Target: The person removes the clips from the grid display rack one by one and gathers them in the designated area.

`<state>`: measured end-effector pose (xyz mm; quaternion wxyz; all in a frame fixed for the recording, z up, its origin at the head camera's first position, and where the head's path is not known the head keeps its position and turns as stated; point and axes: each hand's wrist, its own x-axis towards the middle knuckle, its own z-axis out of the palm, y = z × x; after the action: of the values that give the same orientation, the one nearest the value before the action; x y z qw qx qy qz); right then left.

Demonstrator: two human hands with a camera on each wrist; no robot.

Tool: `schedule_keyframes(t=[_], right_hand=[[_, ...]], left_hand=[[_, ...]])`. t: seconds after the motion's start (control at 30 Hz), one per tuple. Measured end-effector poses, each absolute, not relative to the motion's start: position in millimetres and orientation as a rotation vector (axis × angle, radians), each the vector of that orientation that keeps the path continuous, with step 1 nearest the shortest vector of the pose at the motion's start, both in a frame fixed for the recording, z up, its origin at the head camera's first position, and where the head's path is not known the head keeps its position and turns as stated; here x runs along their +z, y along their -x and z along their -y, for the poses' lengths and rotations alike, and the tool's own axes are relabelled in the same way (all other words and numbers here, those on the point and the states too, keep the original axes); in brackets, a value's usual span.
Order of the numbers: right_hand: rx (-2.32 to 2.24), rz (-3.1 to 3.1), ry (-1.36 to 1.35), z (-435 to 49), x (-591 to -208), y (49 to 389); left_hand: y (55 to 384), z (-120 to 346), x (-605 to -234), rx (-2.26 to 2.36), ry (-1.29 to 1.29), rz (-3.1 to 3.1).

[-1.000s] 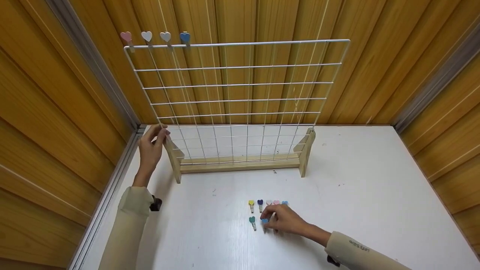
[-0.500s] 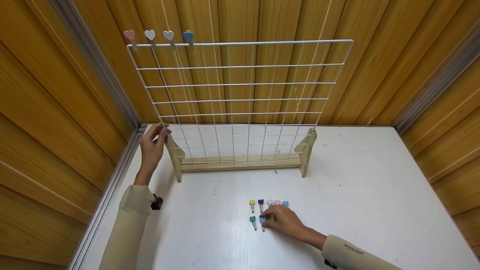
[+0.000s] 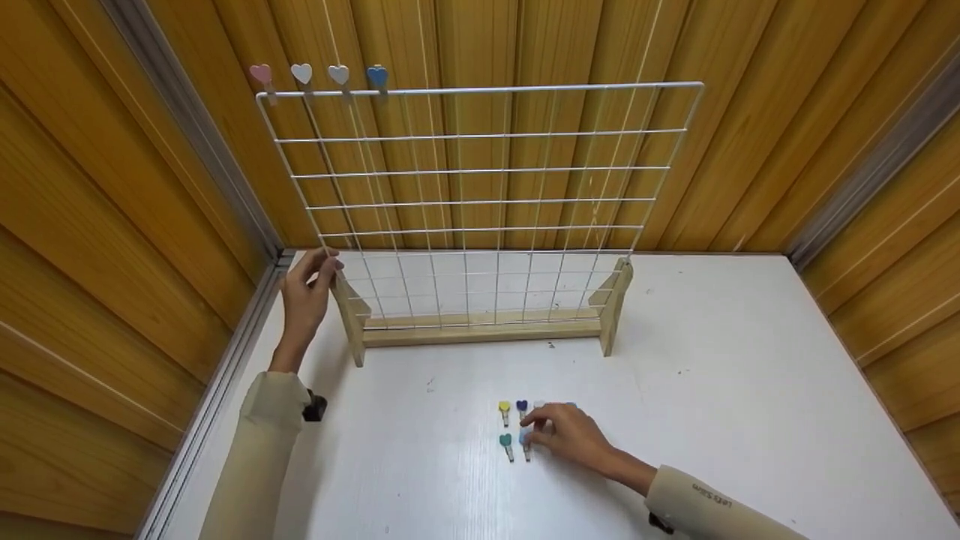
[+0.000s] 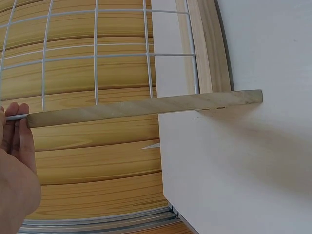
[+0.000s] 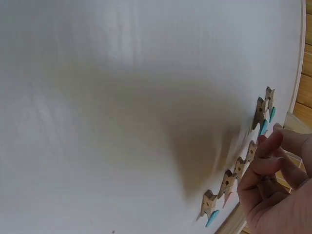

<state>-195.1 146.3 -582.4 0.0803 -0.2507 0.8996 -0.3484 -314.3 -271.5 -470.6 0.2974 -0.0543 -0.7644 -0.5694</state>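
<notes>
Four heart clips (image 3: 338,73) hang on by their own bite to the grid's (image 3: 480,91) top rail, starting at its left corner: pink, white, white, blue. The wooden stand (image 3: 480,334) bears the grid toward the worktop's (image 3: 750,420) far edge. Near the worktop's left edge, the left hand (image 3: 304,289) pinches the grid's side wire just above the stand's leg, presumably to steady it.

Nearer the person, more clips lie in two rows, hearts toward the far edge, likely so each can be taken singly. The yellow clip (image 3: 504,406) and dark blue clip (image 3: 521,406) begin the far row, partly covered by the right hand (image 3: 574,435). The green clip (image 3: 505,441) and light blue clip (image 3: 526,450) show in the near row, on the worktop.

The right hand's fingers are bent, their tips at the light blue clip; I cannot tell whether they pinch it. Reaching in from the right side leaves the green clip uncovered.
</notes>
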Motion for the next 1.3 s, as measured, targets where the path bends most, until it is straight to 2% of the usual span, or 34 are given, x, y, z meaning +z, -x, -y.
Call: schedule_keyframes(t=[0.27, 0.6, 0.97, 1.3], right_hand=[[-1.261, -2.526, 0.745, -155.0, -542.9, 219.0], [-1.360, -2.520, 0.824, -147.8, -464.1, 248.6], [-1.445, -2.558, 1.019, -104.3, -361.9, 277.1], [-1.855, -2.341, 1.032, -50.9, -272.2, 297.2]], left_hand=[[300.7, 259.7, -454.6, -1.512, 0.125, 2.042], [293.2, 255.8, -446.8, -1.479, 0.150, 2.035], [302.2, 262.2, -456.5, -1.487, 0.135, 2.030], [312.7, 271.2, -469.3, -1.493, 0.111, 2.079]])
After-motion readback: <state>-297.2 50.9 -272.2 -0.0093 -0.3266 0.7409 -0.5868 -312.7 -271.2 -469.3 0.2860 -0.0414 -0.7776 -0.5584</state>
